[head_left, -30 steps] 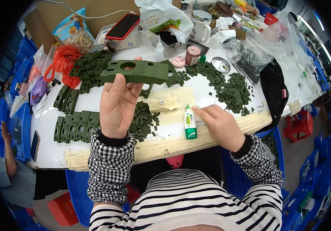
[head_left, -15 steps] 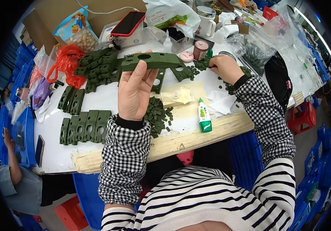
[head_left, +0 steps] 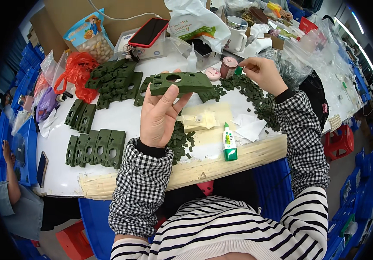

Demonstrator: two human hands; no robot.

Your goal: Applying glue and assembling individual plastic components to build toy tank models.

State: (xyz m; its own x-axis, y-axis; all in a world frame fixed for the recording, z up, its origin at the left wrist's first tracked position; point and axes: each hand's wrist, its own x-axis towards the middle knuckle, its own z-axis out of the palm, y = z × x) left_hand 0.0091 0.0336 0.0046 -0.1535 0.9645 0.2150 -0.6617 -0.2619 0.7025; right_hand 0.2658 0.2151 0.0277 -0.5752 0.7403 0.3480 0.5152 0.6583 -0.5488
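Observation:
My left hand [head_left: 162, 115] holds up a flat olive-green plastic hull part [head_left: 182, 82] with a round hole, thumb and fingers gripping its lower edge. My right hand [head_left: 262, 74] is stretched out to the far right of the white table [head_left: 121, 119], fingertips pinched on a tiny green piece beside a small pink-capped jar [head_left: 228, 67]. Small loose green pieces [head_left: 256, 95] lie scattered under that hand. A glue bottle [head_left: 229, 142] with a green base lies near the front edge.
Rows of finished green hull parts [head_left: 97, 148] lie at the left, and a heap of them [head_left: 115, 80] behind. A red phone [head_left: 149, 32] rests on a box. A white mug [head_left: 237, 37], plastic bags and a red bag [head_left: 76, 71] crowd the back. Another person [head_left: 11, 190] sits at left.
My right hand left the glue bottle near the front edge and reached out to the far pile of small pieces. The left hand keeps holding the green part up.

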